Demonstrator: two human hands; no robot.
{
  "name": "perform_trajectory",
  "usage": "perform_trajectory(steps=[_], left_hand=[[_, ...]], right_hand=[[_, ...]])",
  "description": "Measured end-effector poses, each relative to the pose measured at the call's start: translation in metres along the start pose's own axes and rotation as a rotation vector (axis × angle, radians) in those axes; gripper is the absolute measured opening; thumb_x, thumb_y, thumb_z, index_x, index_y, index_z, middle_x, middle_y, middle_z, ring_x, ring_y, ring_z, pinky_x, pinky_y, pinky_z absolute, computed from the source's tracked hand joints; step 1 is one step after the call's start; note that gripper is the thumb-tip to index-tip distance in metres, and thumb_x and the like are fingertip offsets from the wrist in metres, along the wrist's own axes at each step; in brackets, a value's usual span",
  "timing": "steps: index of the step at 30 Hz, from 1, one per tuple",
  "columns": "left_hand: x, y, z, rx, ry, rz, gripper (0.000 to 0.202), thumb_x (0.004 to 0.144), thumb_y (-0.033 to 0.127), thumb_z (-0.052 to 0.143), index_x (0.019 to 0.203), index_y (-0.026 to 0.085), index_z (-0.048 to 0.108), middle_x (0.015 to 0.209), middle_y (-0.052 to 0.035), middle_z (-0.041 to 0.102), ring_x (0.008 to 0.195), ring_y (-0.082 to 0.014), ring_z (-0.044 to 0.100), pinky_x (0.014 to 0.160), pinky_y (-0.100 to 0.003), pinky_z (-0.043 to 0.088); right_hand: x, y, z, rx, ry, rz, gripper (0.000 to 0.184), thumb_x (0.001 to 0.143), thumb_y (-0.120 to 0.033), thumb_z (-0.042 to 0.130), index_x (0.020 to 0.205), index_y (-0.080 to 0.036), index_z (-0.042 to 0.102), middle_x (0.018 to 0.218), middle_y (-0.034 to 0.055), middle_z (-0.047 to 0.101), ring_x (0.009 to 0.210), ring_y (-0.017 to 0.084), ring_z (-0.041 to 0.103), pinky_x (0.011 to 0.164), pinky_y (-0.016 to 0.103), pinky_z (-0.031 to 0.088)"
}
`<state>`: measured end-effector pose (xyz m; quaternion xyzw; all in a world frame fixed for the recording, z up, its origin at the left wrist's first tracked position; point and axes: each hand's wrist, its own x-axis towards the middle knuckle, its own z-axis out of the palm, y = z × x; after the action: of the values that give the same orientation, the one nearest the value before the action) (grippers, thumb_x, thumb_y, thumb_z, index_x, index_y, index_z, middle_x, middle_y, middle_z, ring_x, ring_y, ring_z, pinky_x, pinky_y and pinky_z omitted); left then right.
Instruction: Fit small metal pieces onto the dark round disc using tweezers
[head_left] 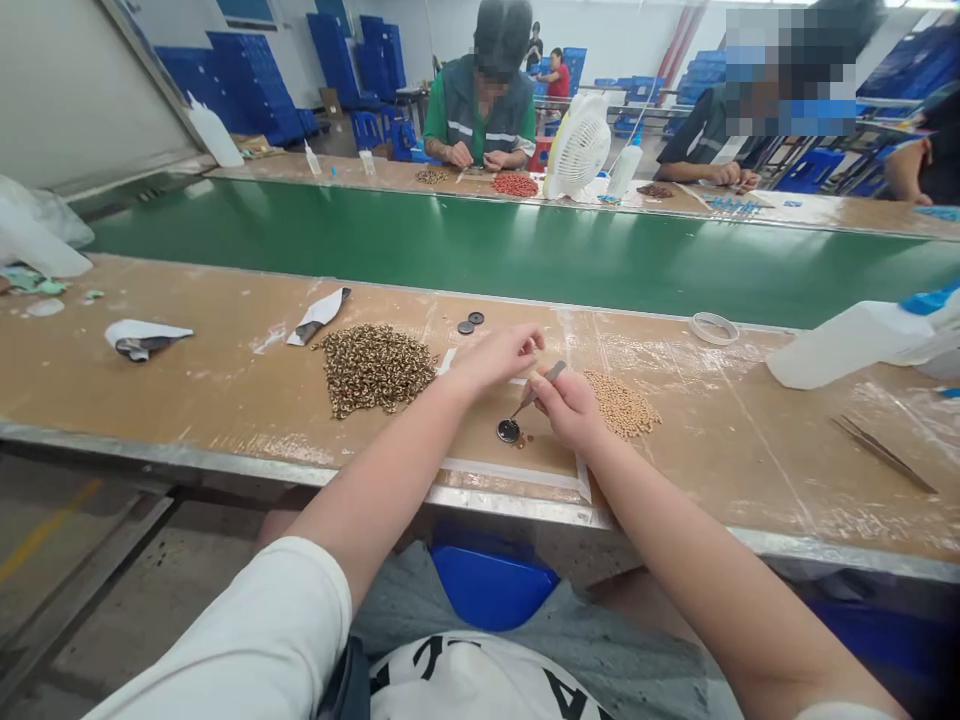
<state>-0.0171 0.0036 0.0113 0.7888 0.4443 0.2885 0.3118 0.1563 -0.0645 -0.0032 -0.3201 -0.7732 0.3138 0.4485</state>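
Note:
My right hand (571, 405) is closed around tweezers (531, 398), their narrow tips pointing down at a small black round disc (508, 431). The disc lies flat on the table, and a few tiny brown bits (526, 439) are beside it. My left hand (510, 352) hovers just beyond the tweezers, fingers loosely bent and apart, with nothing visible in them. A heap of dark brass-coloured small pieces (377, 368) spreads left of my left forearm. Pale tan beads (621, 404) lie to the right of my right hand. Two dark discs (466, 327) rest farther back.
Another pair of tweezers (885, 455) lies at right, near a white bottle (844, 345) and a clear ring-shaped lid (714, 328). Crumpled packets (319, 317) are at left. Beyond the green belt (420, 235), co-workers sit by a fan (577, 148).

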Motion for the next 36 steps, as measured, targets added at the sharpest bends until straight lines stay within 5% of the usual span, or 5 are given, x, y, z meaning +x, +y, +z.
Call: perform_trajectory(steps=[4, 8, 30, 36], left_hand=[[0.004, -0.015, 0.032, -0.424, 0.054, 0.036, 0.014, 0.086, 0.017, 0.064, 0.099, 0.019, 0.061, 0.097, -0.0036, 0.065, 0.085, -0.0133, 0.063, 0.079, -0.028, 0.051], [0.004, -0.026, 0.04, -0.575, 0.054, 0.054, 0.017, 0.084, 0.016, 0.069, 0.099, 0.018, 0.061, 0.096, -0.0037, 0.064, 0.085, -0.0116, 0.063, 0.08, -0.027, 0.052], [0.017, -0.038, 0.05, -0.465, 0.052, 0.015, 0.024, 0.071, 0.004, 0.069, 0.091, 0.014, 0.078, 0.09, -0.0077, 0.075, 0.08, -0.0147, 0.064, 0.077, -0.031, 0.051], [0.013, -0.031, 0.049, -0.588, 0.061, -0.105, 0.02, 0.082, 0.008, 0.067, 0.098, 0.013, 0.078, 0.093, -0.0089, 0.077, 0.072, -0.0125, 0.066, 0.068, -0.028, 0.053]], right_hand=[[-0.007, 0.003, -0.003, -0.09, -0.049, -0.058, 0.042, 0.108, -0.042, 0.044, 0.078, -0.022, 0.065, 0.062, -0.0007, 0.056, 0.062, 0.016, 0.057, 0.066, 0.033, 0.044], [-0.009, 0.007, -0.007, -0.1, -0.066, -0.057, 0.04, 0.108, -0.039, 0.044, 0.077, -0.022, 0.064, 0.066, 0.0001, 0.059, 0.065, 0.017, 0.06, 0.068, 0.033, 0.045], [-0.008, 0.006, -0.004, -0.186, -0.205, -0.065, 0.037, 0.107, -0.037, 0.046, 0.079, -0.022, 0.064, 0.074, 0.0035, 0.066, 0.068, 0.018, 0.061, 0.068, 0.035, 0.045], [-0.011, 0.009, -0.002, -0.026, -0.045, 0.041, 0.037, 0.105, -0.043, 0.05, 0.079, -0.023, 0.067, 0.061, -0.0002, 0.054, 0.054, 0.015, 0.05, 0.056, 0.033, 0.04]])
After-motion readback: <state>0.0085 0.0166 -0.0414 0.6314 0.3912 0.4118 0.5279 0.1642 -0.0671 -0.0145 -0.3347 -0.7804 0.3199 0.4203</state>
